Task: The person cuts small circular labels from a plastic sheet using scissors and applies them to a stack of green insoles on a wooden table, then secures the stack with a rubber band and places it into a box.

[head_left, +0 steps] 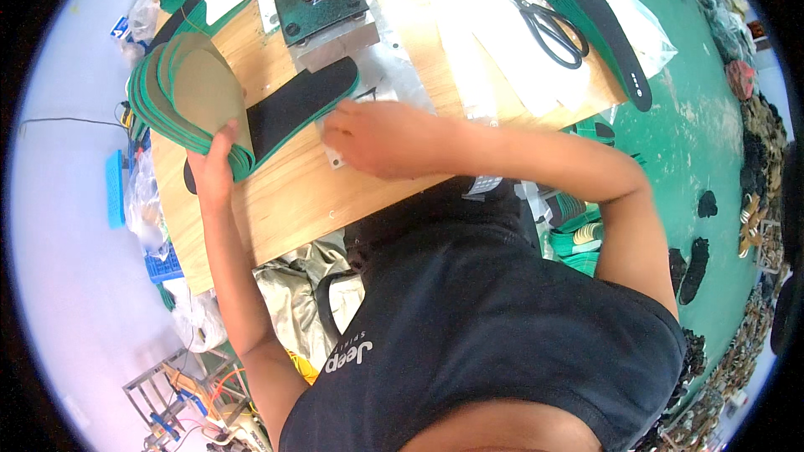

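Note:
My left hand (214,169) grips a fanned stack of insoles (198,88) with tan faces and green edges, thumb on top. Beside and partly beneath that stack, a black insole (306,100) with a green rim lies slanted on the wooden table, one end close to the metal block of a bench press (322,4). My right hand (381,138) is held just right of that insole, over a shiny plate (394,75). Its fingers are curled together, and whatever they hold is hidden.
Black-handled scissors (548,29) lie on white sheeting at the right. Beyond them a stack of black and green insoles (590,29) sits at the table's right side. More green insoles (578,238) are below the table edge. A blue basket (163,262) is at the left.

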The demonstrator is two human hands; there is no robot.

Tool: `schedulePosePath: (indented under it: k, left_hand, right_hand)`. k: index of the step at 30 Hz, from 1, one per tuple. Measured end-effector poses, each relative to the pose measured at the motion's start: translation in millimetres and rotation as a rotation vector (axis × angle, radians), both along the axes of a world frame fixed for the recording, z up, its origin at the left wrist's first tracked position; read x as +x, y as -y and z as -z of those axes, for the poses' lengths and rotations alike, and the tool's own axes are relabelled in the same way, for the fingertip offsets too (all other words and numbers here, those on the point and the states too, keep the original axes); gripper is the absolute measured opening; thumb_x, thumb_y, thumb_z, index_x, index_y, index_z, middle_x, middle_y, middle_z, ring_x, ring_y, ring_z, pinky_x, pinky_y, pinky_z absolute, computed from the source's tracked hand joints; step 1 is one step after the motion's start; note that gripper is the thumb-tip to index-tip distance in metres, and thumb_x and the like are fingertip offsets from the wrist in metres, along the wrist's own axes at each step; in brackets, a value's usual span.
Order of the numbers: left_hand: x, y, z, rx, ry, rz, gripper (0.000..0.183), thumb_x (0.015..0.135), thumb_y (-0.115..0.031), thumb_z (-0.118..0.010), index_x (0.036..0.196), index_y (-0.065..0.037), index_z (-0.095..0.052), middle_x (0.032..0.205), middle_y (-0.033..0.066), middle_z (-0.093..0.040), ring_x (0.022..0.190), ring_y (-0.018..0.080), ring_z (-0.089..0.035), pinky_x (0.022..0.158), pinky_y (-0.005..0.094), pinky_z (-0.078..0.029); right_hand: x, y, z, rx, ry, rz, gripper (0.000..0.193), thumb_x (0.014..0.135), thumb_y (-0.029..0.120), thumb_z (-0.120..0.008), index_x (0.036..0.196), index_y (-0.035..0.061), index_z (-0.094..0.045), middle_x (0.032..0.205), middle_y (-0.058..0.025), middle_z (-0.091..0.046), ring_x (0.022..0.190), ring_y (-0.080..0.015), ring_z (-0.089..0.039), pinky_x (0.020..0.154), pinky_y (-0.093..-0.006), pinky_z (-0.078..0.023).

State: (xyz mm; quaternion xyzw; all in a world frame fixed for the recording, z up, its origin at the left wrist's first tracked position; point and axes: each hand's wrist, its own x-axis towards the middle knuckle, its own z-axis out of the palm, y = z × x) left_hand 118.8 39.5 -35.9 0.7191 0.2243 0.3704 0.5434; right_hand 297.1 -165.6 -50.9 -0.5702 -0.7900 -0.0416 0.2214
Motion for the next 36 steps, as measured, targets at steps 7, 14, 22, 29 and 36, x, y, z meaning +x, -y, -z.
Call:
schedulePosePath:
  k: [7, 14, 22, 29, 36]
  left_hand:
    - [13.8, 17.6, -25.2, 0.048, -0.153, -0.089, 0.050, 0.082, -0.016, -0.067, 0.124, 0.002, -0.047, 0.113, 0.0086, -0.056, 0.100, 0.0158, -0.053, 0.089, 0.0303, -0.043]
    - [43.8, 26.0, -25.5, 0.273, -0.270, -0.084, 0.087, 0.076, -0.020, -0.073, 0.143, 0.000, -0.021, 0.117, 0.0137, -0.055, 0.094, 0.0174, -0.057, 0.084, 0.0312, -0.047]
    - [44.6, 33.0, -19.2, 0.264, -0.231, -0.241, 0.081, 0.077, -0.020, -0.070, 0.142, 0.001, -0.026, 0.117, 0.0171, -0.056, 0.104, 0.0225, -0.055, 0.093, 0.0322, -0.041]
    - [42.1, 29.6, -12.1, 0.302, 0.013, -0.320, 0.051, 0.081, -0.015, -0.071, 0.122, 0.004, -0.048, 0.117, 0.0110, -0.056, 0.102, 0.0184, -0.055, 0.091, 0.0308, -0.043]
    - [45.6, 53.5, -24.1, 0.573, -0.317, -0.229, 0.091, 0.071, -0.031, -0.079, 0.140, 0.003, -0.030, 0.135, 0.0220, -0.043, 0.126, 0.0311, -0.041, 0.105, 0.0367, -0.031]
  right_hand:
    - [118.1, 27.0, -15.2, 0.453, -0.320, 0.571, 0.027, 0.084, 0.022, -0.065, 0.103, 0.0029, -0.060, 0.098, -0.0111, -0.061, 0.088, -0.0235, -0.059, 0.074, -0.0315, -0.048]
    - [192.0, -29.3, -9.4, 0.263, -0.557, 0.989, 0.041, 0.073, 0.030, -0.068, 0.091, -0.0058, -0.061, 0.077, -0.0207, -0.063, 0.072, -0.0365, -0.061, 0.068, -0.0433, -0.048]
    - [170.3, -6.5, -7.1, 0.159, -0.861, 0.711, 0.024, 0.079, 0.022, -0.063, 0.084, -0.0005, -0.064, 0.075, -0.0137, -0.061, 0.068, -0.0219, -0.058, 0.062, -0.0327, -0.045]
    - [111.3, 23.8, -19.2, 0.112, -1.141, 0.573, 0.020, 0.092, 0.021, -0.058, 0.091, 0.0030, -0.066, 0.074, 0.0048, -0.058, 0.067, -0.0004, -0.051, 0.059, -0.0168, -0.040]
    - [77.0, 31.6, -10.9, 0.169, -1.317, 0.511, 0.020, 0.089, 0.015, -0.061, 0.103, 0.0008, -0.062, 0.079, -0.0024, -0.064, 0.069, -0.0086, -0.059, 0.062, -0.0221, -0.048]
